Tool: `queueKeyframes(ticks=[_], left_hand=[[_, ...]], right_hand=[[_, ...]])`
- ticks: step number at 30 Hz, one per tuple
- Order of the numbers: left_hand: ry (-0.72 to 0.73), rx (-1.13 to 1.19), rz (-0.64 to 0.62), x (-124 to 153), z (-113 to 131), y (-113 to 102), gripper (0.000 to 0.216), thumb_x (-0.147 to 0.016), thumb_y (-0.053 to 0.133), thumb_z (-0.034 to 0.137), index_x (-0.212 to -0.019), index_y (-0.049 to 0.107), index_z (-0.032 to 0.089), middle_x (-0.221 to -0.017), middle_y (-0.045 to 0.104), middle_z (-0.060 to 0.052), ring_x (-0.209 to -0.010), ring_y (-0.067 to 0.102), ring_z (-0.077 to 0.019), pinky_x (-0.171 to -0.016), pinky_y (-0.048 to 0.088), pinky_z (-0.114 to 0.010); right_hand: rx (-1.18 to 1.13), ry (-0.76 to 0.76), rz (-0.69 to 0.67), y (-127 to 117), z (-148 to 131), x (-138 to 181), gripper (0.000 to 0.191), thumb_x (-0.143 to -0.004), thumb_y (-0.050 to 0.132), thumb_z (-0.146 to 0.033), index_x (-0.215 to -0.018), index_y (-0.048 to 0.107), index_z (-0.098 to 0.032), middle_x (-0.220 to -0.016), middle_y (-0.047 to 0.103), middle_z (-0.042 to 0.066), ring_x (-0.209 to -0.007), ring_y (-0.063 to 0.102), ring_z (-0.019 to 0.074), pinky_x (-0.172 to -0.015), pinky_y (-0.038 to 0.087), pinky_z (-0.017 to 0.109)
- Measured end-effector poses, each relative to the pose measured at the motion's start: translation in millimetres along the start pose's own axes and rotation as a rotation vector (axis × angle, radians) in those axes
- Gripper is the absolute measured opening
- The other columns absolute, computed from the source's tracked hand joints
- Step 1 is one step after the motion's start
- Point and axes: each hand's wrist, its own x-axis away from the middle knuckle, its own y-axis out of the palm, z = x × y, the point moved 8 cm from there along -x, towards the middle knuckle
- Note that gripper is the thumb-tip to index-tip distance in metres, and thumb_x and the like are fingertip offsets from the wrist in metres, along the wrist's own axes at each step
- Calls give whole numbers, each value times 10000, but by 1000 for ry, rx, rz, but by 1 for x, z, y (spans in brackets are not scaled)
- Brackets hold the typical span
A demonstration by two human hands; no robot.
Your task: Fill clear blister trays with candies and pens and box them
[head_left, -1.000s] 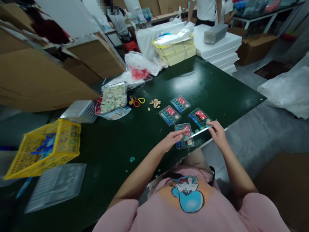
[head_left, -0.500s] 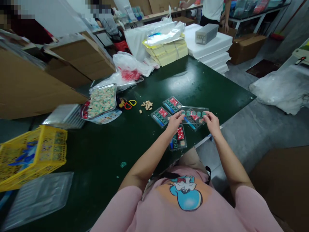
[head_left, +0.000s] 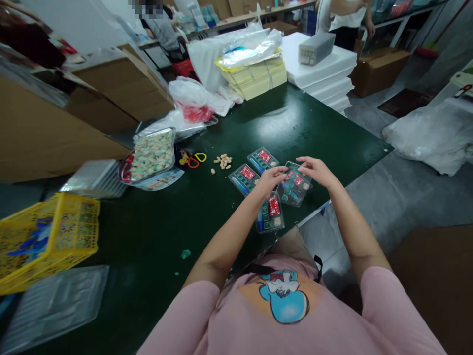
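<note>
Several clear blister packs with red labels and blue pens lie on the dark green table. My left hand and my right hand both press down on one pack with fingers flat and spread. A second pack lies just below my left hand, near the table edge. Two more packs sit to the upper left of my hands.
A small pile of beige pieces and scissors lie left of the packs. A tray of small items, a yellow basket, clear trays, cardboard boxes and white foam sheets surround the table. People stand behind.
The clear pack I held up between both hands has come down onto the table at the right. My hands now lie on top of it.
</note>
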Motion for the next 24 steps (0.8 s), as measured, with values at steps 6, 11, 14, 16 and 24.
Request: queueKeyframes(ticks=[6, 11, 14, 16, 24], left_hand=[[-108, 239, 250, -4, -38, -11, 497, -719, 718, 245, -1180, 549, 167, -746, 637, 1, -600, 569, -91, -594, 424, -217], [-15, -196, 228, -9, -46, -12, 805, -728, 656, 165, -1466, 334, 149, -667, 599, 43, -624, 576, -125, -670, 442, -255], [16, -546, 204, -13, -44, -15, 742, -735, 664, 186, -1431, 419, 110, -697, 647, -8, -723, 606, -185, -769, 448, -302], [5, -697, 190, -15, -44, -17, 678, -756, 655, 219, -1397, 471, 94, -745, 679, -55, -804, 627, -231, -827, 445, -335], [-37, -962, 121, -19, -57, -16, 574, -811, 610, 276, -1347, 519, 93, -983, 693, -148, -1043, 608, -281, -942, 411, -356]], right_hand=[[-204, 141, 233, 4, 55, 21, 762, -762, 640, -374, -1447, 370, -175, -967, 658, 40, -735, 623, 153, -722, 539, 338], [104, 120, 263, 6, 63, 17, 419, -783, 561, -215, -1187, 650, -150, -900, 669, 47, -779, 628, 166, -811, 522, 348], [324, 76, 281, 6, 58, 6, 341, -785, 557, -155, -1092, 706, -162, -931, 675, 77, -877, 636, 198, -897, 495, 377], [398, 64, 254, 11, 59, -1, 323, -804, 552, -146, -1084, 712, -166, -968, 673, 95, -904, 640, 208, -908, 490, 380], [561, 114, 174, 33, 74, -7, 300, -838, 579, -146, -1107, 711, -170, -1014, 665, 125, -965, 613, 231, -954, 454, 370]])
